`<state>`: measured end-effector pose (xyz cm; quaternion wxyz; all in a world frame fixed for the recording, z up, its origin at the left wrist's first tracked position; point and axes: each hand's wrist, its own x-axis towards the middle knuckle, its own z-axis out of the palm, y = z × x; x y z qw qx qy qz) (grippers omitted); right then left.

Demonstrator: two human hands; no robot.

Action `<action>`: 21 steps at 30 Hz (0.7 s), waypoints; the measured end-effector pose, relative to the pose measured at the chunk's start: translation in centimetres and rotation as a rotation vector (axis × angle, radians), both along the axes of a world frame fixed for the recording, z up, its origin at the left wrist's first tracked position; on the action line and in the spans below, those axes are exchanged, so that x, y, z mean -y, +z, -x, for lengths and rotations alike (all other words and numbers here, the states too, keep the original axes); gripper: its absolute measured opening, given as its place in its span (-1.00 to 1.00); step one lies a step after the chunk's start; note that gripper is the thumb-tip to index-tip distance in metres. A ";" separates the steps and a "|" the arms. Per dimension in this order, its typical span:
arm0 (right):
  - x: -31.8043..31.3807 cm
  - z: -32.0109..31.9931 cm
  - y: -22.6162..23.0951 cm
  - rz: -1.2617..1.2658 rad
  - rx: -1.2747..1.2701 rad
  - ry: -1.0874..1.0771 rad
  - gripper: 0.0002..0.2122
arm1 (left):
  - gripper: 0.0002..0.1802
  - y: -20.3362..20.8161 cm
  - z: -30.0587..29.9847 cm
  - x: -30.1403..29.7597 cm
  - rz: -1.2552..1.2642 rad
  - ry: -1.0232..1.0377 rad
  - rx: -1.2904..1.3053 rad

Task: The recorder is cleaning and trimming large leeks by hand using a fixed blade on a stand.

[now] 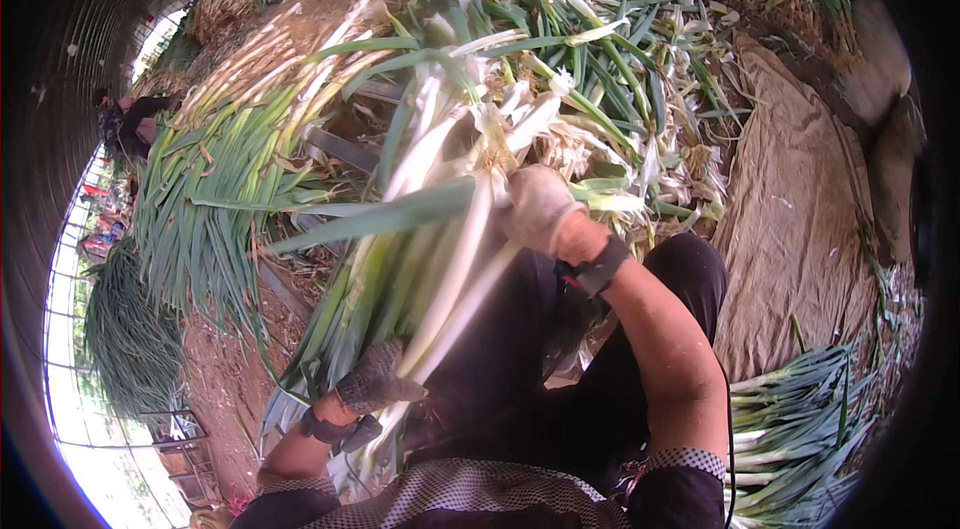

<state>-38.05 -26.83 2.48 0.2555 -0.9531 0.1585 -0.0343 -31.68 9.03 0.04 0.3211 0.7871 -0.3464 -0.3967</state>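
Observation:
My left hand (372, 381), in a dark grey glove, is low in front of me, closed round the lower part of long green onions (445, 294). Their white stalks slant up and right from it to my right hand (538, 209). That hand wears a pale, soiled glove, and its fingers are bent in at the stalks by the dry, stringy root end (490, 144); motion blurs this spot. A loose green leaf (390, 217) sticks out leftward across the stalks. More green onions (335, 304) lie beneath, between the hands and the pile at left.
A big pile of untrimmed green onions (220, 164) lies at left. Stripped leaves and husks (630, 79) heap up ahead. A brown cloth (800, 229) covers ground at right, with green onions (800, 419) laid near me. Another person (130, 124) is at far left.

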 end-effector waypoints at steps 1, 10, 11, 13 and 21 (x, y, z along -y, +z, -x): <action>-0.1 -0.4 -0.9 0.093 -0.037 -0.115 -0.79 | -0.21 0.1 -0.1 -0.7 -0.080 -0.036 0.001; 10.7 3.9 0.6 -0.110 -0.079 -0.891 -0.57 | -0.20 6.1 1.6 -0.5 -0.223 -0.147 0.027; 9.9 3.2 -0.2 -0.094 -0.152 -0.765 -0.44 | -0.19 6.1 1.5 -0.2 -0.131 -0.091 -0.003; 6.7 3.2 2.8 -0.369 -0.144 -0.560 -0.40 | -0.18 3.6 0.6 -2.2 -0.258 -0.167 0.145; 0.9 3.0 3.3 -0.595 -0.044 0.122 -0.78 | -0.27 1.6 2.8 -0.1 -0.210 -0.090 0.030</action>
